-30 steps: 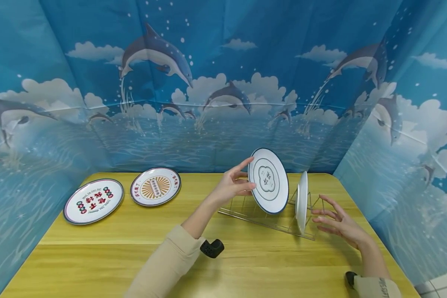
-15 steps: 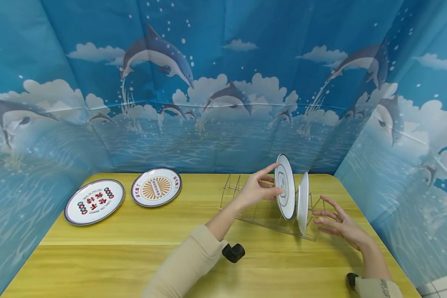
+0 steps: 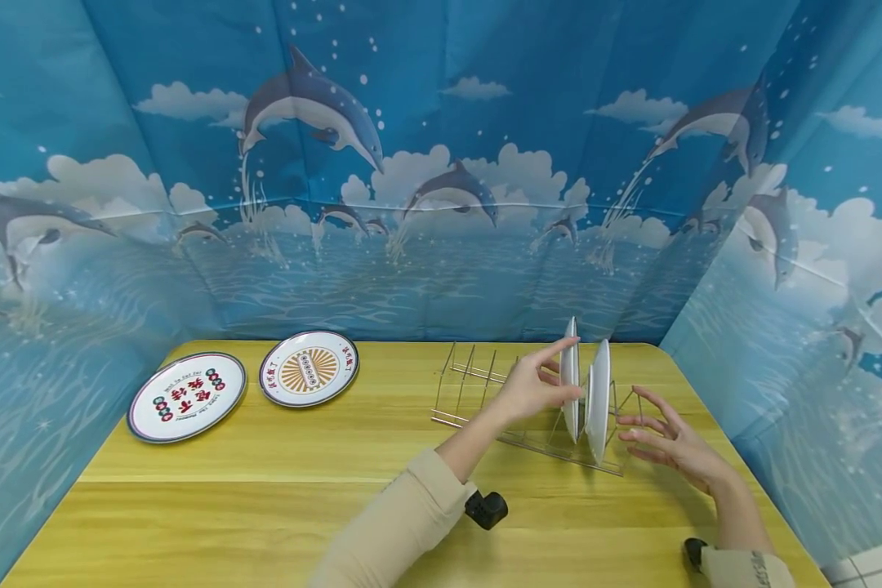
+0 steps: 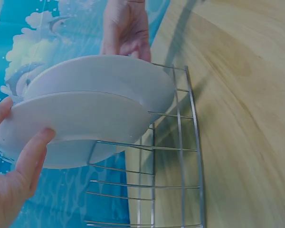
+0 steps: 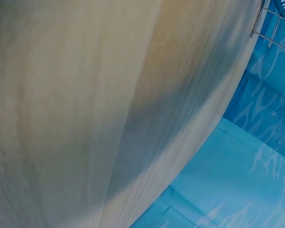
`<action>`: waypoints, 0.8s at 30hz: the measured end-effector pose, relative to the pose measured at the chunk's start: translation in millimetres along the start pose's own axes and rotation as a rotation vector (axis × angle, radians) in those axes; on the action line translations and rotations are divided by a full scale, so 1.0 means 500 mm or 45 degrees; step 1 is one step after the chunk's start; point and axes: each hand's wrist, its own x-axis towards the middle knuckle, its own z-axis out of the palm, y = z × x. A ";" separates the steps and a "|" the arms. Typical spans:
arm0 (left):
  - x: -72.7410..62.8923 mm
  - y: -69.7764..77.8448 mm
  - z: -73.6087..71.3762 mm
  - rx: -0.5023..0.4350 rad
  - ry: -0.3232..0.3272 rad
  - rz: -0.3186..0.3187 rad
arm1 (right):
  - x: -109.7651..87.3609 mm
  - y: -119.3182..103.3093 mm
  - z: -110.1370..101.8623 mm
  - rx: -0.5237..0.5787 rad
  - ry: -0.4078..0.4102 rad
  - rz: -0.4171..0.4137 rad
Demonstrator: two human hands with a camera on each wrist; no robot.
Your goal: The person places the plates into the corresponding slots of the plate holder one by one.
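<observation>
My left hand pinches a white plate by its near-left rim, thumb below and index finger above. That plate stands nearly edge-on, its lower rim down among the wires of a metal dish rack. Just right of it a second white plate stands upright in the rack. In the left wrist view the held plate overlaps the other plate. At the rack's right end my right hand has its fingers spread loosely, with fingertips at the end wires.
Two printed plates lie flat at the table's left: one with red characters and one with an orange sunburst. A blue dolphin curtain hangs behind the wooden table. The right wrist view shows mostly tabletop.
My left hand has moved right with the plate, turning it from face-on to nearly edge-on and lowering it into the rack beside the other plate. My right hand has hardly moved.
</observation>
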 end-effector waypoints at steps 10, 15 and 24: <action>0.000 -0.033 0.015 0.034 -0.021 -0.054 | 0.001 -0.002 -0.005 0.091 -0.103 -0.075; -0.002 -0.040 0.019 0.016 -0.010 -0.069 | 0.002 0.001 -0.007 0.083 -0.105 -0.069; -0.009 -0.041 0.005 0.016 -0.091 -0.047 | 0.003 0.007 -0.010 0.045 -0.064 -0.025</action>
